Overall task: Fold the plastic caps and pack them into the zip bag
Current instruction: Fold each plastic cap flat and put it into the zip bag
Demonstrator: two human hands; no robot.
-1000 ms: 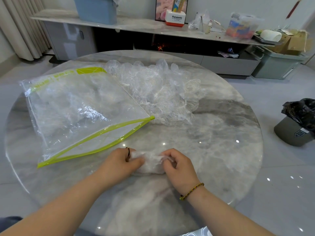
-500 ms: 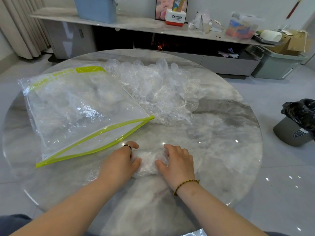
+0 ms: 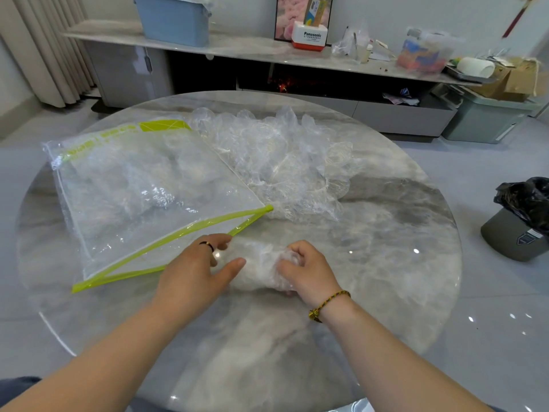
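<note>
Far shelf: red-white box (image 3: 309,37) marked "Panasonic". Round glossy marble surface (image 3: 386,263). Clear zip bag (image 3: 148,197) lies left, lime-green zipper strip, mouth open, green print illegible. Crinkled cap pile (image 3: 285,162) far centre, touching bag. Bundled cap (image 3: 258,269) near centre. Right hand (image 3: 309,272) fingers curled round right end. Left hand (image 3: 193,272) fingers loosely straight, thumb touching left end.

Right hand (image 3: 309,272) grips a crumpled clear plastic cap (image 3: 258,267) on the grey marble tabletop (image 3: 386,263); left hand (image 3: 193,273) touches its 9 o'clock end.
</note>
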